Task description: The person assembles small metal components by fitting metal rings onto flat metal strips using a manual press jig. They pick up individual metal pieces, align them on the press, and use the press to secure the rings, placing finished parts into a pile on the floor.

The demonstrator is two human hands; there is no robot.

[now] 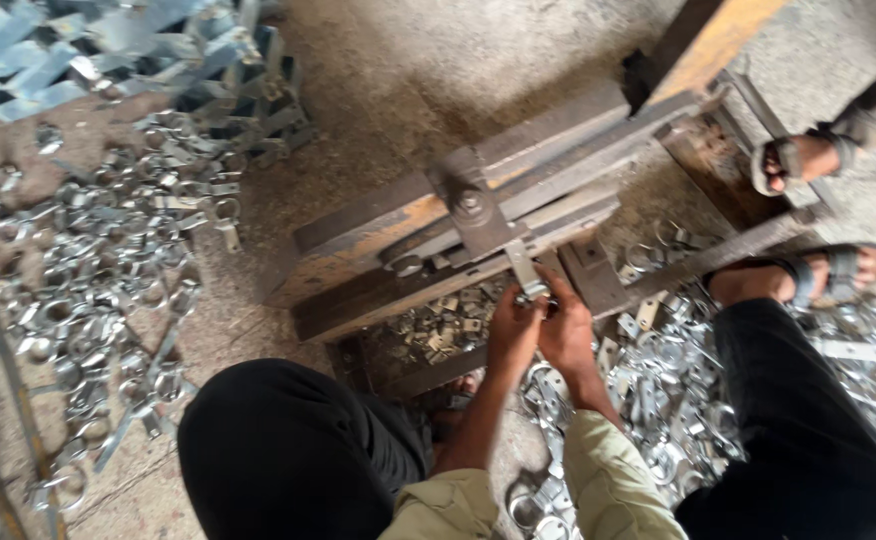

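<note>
Your left hand (511,330) and right hand (566,330) are side by side at the front edge of that rusty press jig (478,225), fingers of both pinched together on a small flat metal strip (524,270) that pokes out from under the jig's bolted bar. Loose clamp pieces (108,290) are scattered all over the floor to your left, with more piled by your right knee, and someone's sandaled feet (808,270) are just beyond the jig
</note>
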